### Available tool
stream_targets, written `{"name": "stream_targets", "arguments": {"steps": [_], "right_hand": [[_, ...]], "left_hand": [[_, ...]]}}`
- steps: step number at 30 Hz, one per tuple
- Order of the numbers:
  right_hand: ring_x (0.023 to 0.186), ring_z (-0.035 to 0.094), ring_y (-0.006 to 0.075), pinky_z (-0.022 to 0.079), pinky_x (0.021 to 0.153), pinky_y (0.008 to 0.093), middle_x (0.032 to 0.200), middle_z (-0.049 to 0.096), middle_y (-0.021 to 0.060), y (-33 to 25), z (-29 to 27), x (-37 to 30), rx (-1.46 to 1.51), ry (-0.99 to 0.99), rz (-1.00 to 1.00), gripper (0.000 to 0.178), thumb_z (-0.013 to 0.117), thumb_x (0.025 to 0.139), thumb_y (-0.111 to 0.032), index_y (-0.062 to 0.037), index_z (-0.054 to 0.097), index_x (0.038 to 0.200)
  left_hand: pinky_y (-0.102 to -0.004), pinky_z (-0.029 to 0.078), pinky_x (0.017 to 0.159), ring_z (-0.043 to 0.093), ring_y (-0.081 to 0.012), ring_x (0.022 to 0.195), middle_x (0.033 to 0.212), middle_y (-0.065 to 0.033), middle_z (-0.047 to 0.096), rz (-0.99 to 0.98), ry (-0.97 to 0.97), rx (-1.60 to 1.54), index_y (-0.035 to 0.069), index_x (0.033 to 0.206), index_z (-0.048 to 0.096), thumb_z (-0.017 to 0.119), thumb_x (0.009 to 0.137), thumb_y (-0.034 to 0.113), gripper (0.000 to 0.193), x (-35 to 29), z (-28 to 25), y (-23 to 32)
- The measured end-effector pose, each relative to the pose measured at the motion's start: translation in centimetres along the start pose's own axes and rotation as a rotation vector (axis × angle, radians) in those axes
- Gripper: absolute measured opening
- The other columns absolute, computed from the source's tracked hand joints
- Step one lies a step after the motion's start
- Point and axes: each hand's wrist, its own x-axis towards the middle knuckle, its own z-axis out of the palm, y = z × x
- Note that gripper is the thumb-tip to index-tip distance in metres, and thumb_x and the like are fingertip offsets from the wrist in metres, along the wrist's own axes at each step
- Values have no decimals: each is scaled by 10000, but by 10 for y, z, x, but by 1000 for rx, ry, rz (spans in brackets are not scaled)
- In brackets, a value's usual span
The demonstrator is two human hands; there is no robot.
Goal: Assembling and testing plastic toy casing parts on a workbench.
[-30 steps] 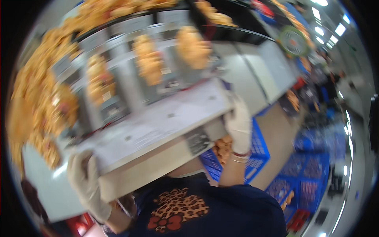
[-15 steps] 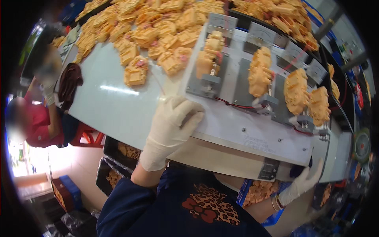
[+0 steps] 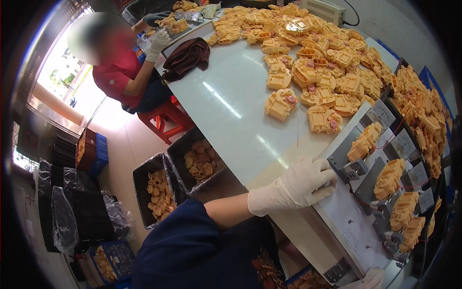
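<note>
White fixture board (image 3: 342, 209), long axis diagonally toward lower right

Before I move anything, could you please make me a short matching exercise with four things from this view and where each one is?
1. Left hand
2. Cloth
3. Stool
4. Boxy device

A. Dark brown, bunched at the edge of the table
B. Behind the heap of yellow parts
C. Gloved, at a corner of the white board
D. Red, beneath the seated co-worker

Pairs: 1-C, 2-A, 3-D, 4-B.
</note>
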Motion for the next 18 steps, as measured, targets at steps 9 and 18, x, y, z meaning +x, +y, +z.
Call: {"name": "stream_targets", "arguments": {"steps": [9, 18], "right_hand": [[616, 561, 281, 473, 555, 409, 744, 594, 108, 37, -20, 14, 436, -108, 194, 265, 565, 978, -254, -26, 644, 871], [538, 197, 90, 152, 502, 276, 595, 195, -24, -16, 10, 26, 419, -65, 503, 353, 436, 874, -77, -132, 229, 593]], "left_hand": [[-405, 464, 760, 581, -282, 879, 892, -51, 572, -28, -15, 2, 160, 925, 627, 689, 831, 200, 120, -2, -4, 5], [-414, 473, 752, 600, -310, 847, 848, -92, 600, 0, -38, 56, 120, 915, 667, 700, 818, 195, 127, 14, -3, 8]]}}
